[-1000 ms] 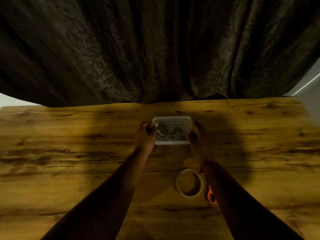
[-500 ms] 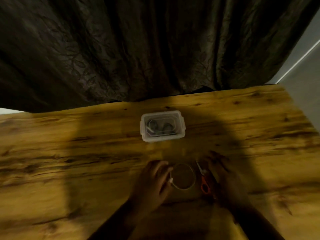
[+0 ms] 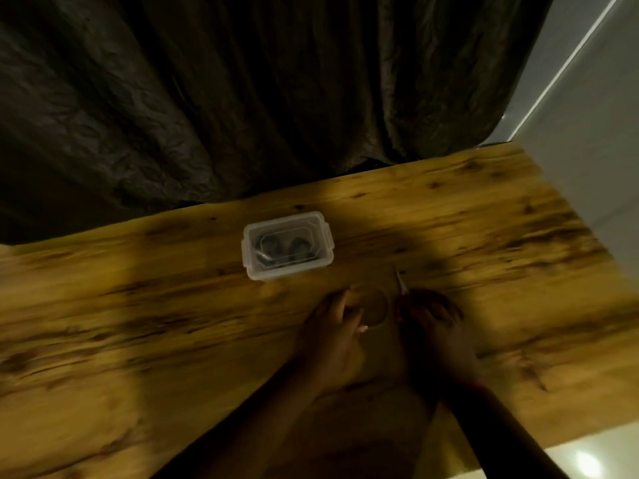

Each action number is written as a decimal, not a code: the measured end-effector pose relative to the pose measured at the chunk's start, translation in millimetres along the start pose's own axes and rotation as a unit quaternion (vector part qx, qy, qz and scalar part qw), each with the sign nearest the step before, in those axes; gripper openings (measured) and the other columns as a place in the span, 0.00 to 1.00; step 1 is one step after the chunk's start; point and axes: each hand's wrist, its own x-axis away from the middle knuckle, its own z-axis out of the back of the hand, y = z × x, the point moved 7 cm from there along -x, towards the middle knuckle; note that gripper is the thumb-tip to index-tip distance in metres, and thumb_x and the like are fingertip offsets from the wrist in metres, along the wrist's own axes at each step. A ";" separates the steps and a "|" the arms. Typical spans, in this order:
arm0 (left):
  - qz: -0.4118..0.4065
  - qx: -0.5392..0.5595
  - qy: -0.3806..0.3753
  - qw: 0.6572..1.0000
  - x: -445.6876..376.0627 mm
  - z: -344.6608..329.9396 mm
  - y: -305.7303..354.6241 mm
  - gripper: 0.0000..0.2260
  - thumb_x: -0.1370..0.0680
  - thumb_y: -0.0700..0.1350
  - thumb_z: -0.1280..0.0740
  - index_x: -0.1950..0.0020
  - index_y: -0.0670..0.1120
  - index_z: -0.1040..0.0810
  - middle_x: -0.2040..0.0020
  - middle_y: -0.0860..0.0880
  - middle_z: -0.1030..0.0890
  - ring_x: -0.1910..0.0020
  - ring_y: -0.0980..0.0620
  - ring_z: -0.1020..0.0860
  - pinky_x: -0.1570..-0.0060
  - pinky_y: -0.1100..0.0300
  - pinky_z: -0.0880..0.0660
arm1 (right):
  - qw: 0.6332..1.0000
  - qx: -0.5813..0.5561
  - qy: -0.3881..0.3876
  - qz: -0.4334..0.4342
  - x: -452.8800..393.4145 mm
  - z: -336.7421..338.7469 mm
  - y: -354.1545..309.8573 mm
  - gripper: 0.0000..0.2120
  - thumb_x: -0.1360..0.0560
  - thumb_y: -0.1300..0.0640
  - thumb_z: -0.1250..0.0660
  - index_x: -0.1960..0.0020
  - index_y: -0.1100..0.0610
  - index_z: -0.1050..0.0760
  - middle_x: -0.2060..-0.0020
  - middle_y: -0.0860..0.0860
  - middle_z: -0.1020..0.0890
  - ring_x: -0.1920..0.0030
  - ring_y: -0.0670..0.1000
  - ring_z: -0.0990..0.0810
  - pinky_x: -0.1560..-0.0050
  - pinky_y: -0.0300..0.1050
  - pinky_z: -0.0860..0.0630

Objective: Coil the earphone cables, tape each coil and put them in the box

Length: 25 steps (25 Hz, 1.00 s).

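Both hands set down at the tape roll (image 3: 375,311)

The roll's rim is gripped by the left hand (image 3: 333,331); scissors (image 3: 401,283) are covered by the curled right hand (image 3: 432,318), grip unclear.

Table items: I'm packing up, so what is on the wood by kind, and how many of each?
Lidded clear plastic box, dark coils inside: 1
Tape roll, at the left hand: 1
Scissors, under the right hand: 1
Total: 3
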 end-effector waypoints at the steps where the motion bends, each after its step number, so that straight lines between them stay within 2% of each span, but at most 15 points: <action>1: -0.003 -0.013 0.000 1.000 -13.1 -2.6 1.6 0.15 0.19 0.47 0.37 0.32 0.47 0.26 0.23 0.46 0.38 0.27 0.46 0.35 0.33 0.60 0.35 | 1.000 0.013 -0.002 -0.013 -14.3 -2.3 13.1 0.17 0.26 0.54 0.37 0.40 0.57 0.20 0.42 0.57 0.20 0.40 0.63 0.24 0.40 0.58 0.28; 4: 0.029 -0.096 0.003 0.995 -52.8 -2.6 11.7 0.16 0.18 0.49 0.40 0.32 0.47 0.27 0.22 0.43 0.40 0.26 0.41 0.38 0.33 0.49 0.33 | 0.997 0.042 -0.041 -0.052 -55.1 -11.7 39.5 0.16 0.25 0.56 0.34 0.38 0.55 0.21 0.40 0.56 0.20 0.39 0.62 0.24 0.38 0.57 0.30; 8: 0.128 -0.096 0.027 0.987 -94.0 -2.0 10.2 0.20 0.19 0.46 0.39 0.27 0.47 0.34 0.23 0.42 0.42 0.25 0.39 0.43 0.30 0.48 0.39 | 0.998 -0.010 -0.003 -0.060 -89.0 -18.5 58.3 0.18 0.29 0.59 0.29 0.39 0.56 0.21 0.41 0.56 0.19 0.40 0.63 0.23 0.40 0.59 0.27; 11: 0.215 -0.077 0.041 0.973 -109.7 -2.9 8.5 0.21 0.17 0.47 0.43 0.24 0.45 0.39 0.23 0.42 0.44 0.26 0.40 0.43 0.31 0.50 0.41 | 0.997 0.012 0.020 -0.078 -100.1 -22.0 60.2 0.17 0.28 0.57 0.31 0.39 0.53 0.22 0.43 0.54 0.19 0.42 0.62 0.24 0.42 0.55 0.26; 14: 0.256 -0.065 0.053 0.963 -114.3 -4.5 11.8 0.20 0.16 0.45 0.45 0.24 0.45 0.40 0.23 0.42 0.43 0.26 0.40 0.43 0.30 0.49 0.43 | 0.993 0.033 0.009 -0.115 -104.4 -26.8 63.0 0.16 0.25 0.54 0.33 0.37 0.50 0.24 0.40 0.51 0.21 0.42 0.61 0.26 0.44 0.54 0.28; 19: 0.244 -0.102 0.041 0.964 -114.5 -2.1 15.8 0.20 0.17 0.44 0.45 0.25 0.42 0.40 0.25 0.40 0.40 0.29 0.39 0.38 0.33 0.47 0.41 | 0.992 0.043 -0.011 -0.119 -104.9 -28.8 64.9 0.19 0.24 0.52 0.35 0.34 0.52 0.26 0.35 0.54 0.23 0.38 0.63 0.28 0.40 0.58 0.29; 23: 0.235 -0.095 0.019 0.967 -111.7 -1.2 19.0 0.23 0.17 0.47 0.43 0.24 0.43 0.42 0.24 0.41 0.42 0.27 0.38 0.41 0.31 0.46 0.40 | 0.993 0.010 -0.023 -0.113 -102.9 -24.5 61.4 0.24 0.24 0.53 0.34 0.29 0.54 0.30 0.31 0.58 0.28 0.35 0.64 0.30 0.36 0.58 0.31; 25: 0.201 -0.074 0.024 0.977 -104.4 3.4 21.4 0.25 0.18 0.46 0.40 0.23 0.44 0.43 0.23 0.42 0.43 0.26 0.38 0.42 0.32 0.48 0.37 | 0.993 -0.001 -0.030 -0.112 -99.5 -21.7 56.1 0.27 0.24 0.52 0.33 0.27 0.54 0.33 0.30 0.58 0.29 0.35 0.63 0.30 0.35 0.59 0.32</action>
